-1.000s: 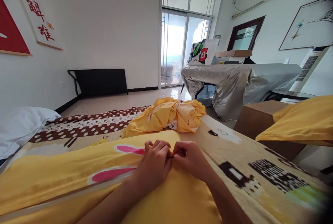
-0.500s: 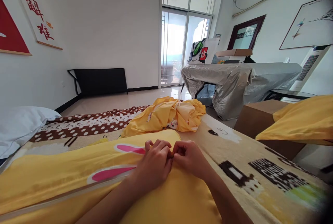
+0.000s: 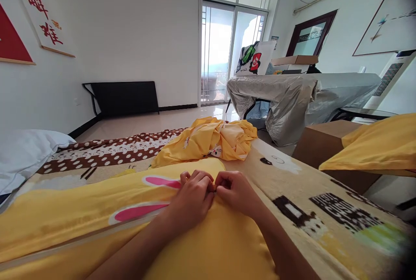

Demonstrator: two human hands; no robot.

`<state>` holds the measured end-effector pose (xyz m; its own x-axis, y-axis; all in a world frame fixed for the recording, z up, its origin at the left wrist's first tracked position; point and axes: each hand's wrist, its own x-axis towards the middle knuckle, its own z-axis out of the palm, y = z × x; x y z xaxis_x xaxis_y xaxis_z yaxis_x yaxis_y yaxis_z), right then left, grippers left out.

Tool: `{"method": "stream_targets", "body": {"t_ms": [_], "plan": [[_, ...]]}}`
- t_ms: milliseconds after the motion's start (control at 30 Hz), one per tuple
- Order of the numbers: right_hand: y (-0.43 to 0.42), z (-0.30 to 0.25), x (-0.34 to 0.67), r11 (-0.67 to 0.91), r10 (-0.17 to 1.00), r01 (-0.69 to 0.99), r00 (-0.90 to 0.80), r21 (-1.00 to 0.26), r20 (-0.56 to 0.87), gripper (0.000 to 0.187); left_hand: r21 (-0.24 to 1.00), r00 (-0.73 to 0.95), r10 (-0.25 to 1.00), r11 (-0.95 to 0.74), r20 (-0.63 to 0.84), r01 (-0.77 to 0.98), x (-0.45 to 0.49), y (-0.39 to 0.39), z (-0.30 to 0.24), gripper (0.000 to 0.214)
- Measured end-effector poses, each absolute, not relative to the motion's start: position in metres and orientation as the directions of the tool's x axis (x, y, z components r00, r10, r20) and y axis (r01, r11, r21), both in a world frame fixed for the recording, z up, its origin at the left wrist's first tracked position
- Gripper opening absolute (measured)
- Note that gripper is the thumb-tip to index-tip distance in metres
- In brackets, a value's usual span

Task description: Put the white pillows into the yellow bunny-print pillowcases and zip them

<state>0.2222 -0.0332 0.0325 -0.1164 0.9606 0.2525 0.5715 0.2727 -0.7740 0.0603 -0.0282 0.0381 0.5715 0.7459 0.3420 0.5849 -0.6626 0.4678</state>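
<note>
Where the curled fingertips of the left hand (image 3: 193,195) and right hand (image 3: 236,191) meet, both pinch the far edge of the yellow pillow (image 3: 81,223) lying on the patterned blanket (image 3: 308,210); whatever sits between them is too small to make out. The pillow's near end runs off the frame, and both forearms (image 3: 136,249) cover part of it.

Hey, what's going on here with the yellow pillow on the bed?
A person is bent over a yellow pillow printed with pink rabbit ears, which lies on a patterned blanket. Their left hand and right hand meet at its far edge, fingers curled and pinching the fabric there; what sits between the fingertips is too small to tell. A crumpled yellow cloth lies just beyond, a white pillow at the left.
</note>
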Motion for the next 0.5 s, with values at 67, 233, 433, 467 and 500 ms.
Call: {"method": "stream_targets", "body": {"t_ms": [67, 233, 433, 467, 500], "plan": [[-0.032, 0.031, 0.225, 0.286, 0.958, 0.570, -0.144, -0.771, 0.249, 0.009, 0.470, 0.569, 0.737, -0.673, 0.365, 0.571, 0.059, -0.028, 0.037, 0.011], [-0.035, 0.032, 0.230, 0.316, 0.948, 0.591, -0.223, -0.742, 0.226, 0.014, 0.152, 0.626, 0.570, -0.792, 0.533, 0.592, 0.056, -0.026, 0.032, 0.019], [-0.043, 0.040, 0.226, 0.321, 0.944, 0.670, -0.174, -0.670, 0.279, 0.015, -0.375, 0.765, 0.271, -0.746, 0.585, 0.551, 0.052, -0.030, 0.036, 0.023], [-0.043, 0.041, 0.226, 0.309, 0.948, 0.669, -0.162, -0.676, 0.273, 0.015, -0.429, 0.777, 0.244, -0.720, 0.581, 0.546, 0.051, -0.031, 0.038, 0.023], [-0.043, 0.042, 0.226, 0.296, 0.952, 0.668, -0.152, -0.683, 0.265, 0.015, -0.474, 0.782, 0.220, -0.689, 0.583, 0.548, 0.050, -0.032, 0.041, 0.023]]}}
